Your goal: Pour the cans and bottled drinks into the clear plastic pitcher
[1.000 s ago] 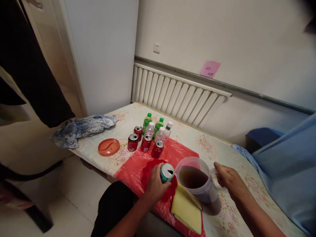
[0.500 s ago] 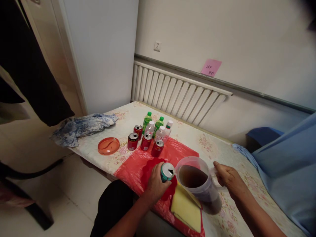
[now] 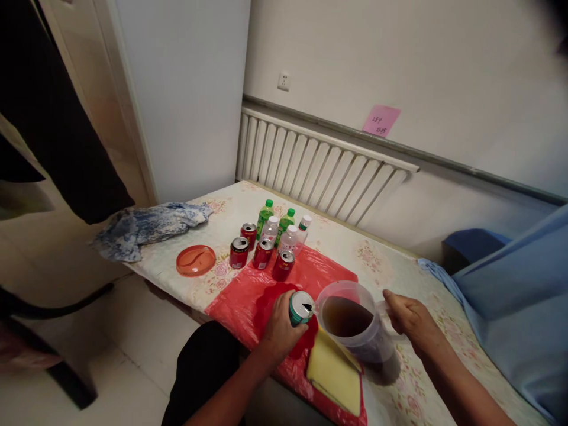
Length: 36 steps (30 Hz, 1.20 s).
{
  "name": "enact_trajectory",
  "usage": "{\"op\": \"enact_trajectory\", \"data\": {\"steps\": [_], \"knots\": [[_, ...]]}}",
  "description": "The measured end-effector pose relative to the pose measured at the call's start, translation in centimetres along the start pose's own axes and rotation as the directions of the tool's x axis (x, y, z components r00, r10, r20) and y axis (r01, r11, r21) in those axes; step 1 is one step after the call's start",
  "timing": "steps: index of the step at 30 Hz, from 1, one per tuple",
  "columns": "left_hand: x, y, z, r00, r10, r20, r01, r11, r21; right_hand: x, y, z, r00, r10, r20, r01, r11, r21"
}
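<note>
My left hand [image 3: 280, 332] is wrapped round an opened green drink can [image 3: 302, 307], which tilts a little toward the jug. By its handle, my right hand [image 3: 410, 319] grips a clear plastic jug [image 3: 377, 349] partly full of dark brown liquid. The jug leans toward the can, and its rim is right beside the can's top; I cannot tell whether they touch. Under my left hand lies a red scalloped mat or dish [image 3: 266, 305], partly hidden. A folded yellow cloth [image 3: 335, 376] is below the jug, on a red plastic sheet [image 3: 235, 302].
Several red cans [image 3: 238, 253] stand behind, with green-capped bottles [image 3: 265, 219] and white-capped bottles [image 3: 288, 238] close by. An orange lid [image 3: 196, 260] lies left on the flowered tablecloth [image 3: 368, 254]. Crumpled blue-white fabric [image 3: 151, 228] is at the left edge, a blue curtain [image 3: 519, 307] at right.
Both hands, the can and the jug hold almost the same places. The liquid's surface in the jug looks slightly different; little else has moved.
</note>
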State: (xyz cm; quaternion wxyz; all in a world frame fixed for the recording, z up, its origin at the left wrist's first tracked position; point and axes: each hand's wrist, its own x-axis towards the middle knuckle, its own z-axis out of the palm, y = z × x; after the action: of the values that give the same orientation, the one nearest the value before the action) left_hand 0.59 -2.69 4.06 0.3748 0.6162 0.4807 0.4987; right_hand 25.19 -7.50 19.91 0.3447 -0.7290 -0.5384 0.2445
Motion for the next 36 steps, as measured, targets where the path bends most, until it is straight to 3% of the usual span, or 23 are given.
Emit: {"op": "enact_trajectory", "data": {"steps": [36], "knots": [[-0.1,0.7,-0.2,0.998,-0.021,0.053,0.017,0.996,0.09,0.5,0.8,-0.1,0.999,0.024,0.031,-0.024,1.0,0.014]]}}
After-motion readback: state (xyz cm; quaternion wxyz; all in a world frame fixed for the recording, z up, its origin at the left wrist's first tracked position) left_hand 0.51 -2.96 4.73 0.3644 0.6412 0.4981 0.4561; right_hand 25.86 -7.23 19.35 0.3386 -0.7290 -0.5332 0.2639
